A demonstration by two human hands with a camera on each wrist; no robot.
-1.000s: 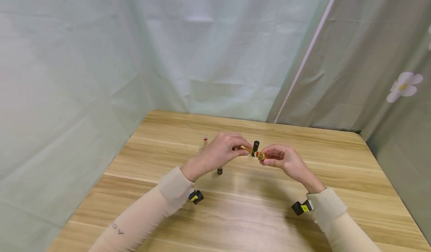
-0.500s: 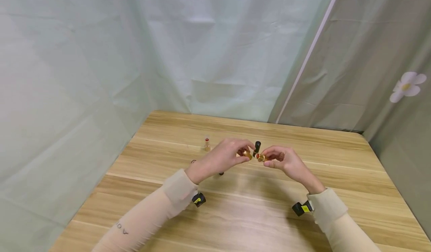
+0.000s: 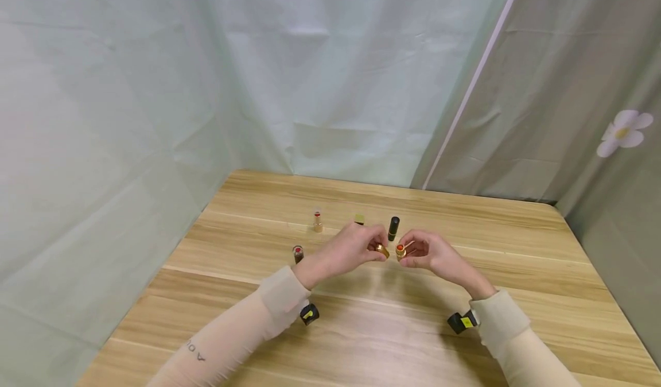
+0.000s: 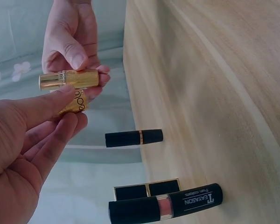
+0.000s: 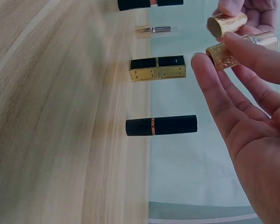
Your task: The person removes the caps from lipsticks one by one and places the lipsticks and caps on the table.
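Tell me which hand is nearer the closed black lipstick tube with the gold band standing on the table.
Right. The right hand sits just in front of the black lipstick tube with the gold band, slightly to its right. The left hand lies further off, in front of it to its left.

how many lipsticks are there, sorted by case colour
gold, held in the hands: 1 (tube in right hand, cap in left hand)
plain black, standing: 1
black and gold square: 1
black, uncapped, red tip: 1
pale slim, uncapped: 1
total: 5
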